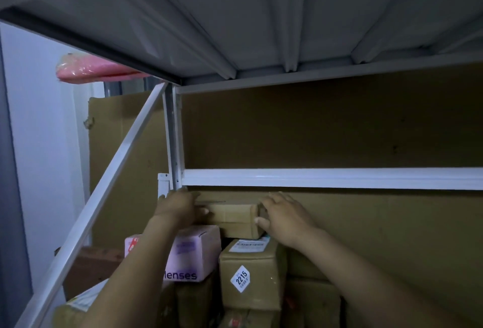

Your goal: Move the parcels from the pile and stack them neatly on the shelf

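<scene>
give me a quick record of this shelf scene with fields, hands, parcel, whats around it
left hand: holds left end of small brown box
right hand: holds its right end, thumb on front
small brown box: taped, level, just under white shelf beam
below it: lilac box printed "lenses"; brown box with 2215 sticker
behind: cardboard sheet
upper left: pink wrapped packet

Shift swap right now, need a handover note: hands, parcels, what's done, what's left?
Left hand and right hand grip the ends of a small brown taped cardboard parcel.
It looks set on the brown cardboard box with the 2215 sticker, beside the lilac "lenses" box, under the white metal shelf beam.
Done: several parcels stacked.
Left: square it, release, fetch more; pile out of view.
</scene>
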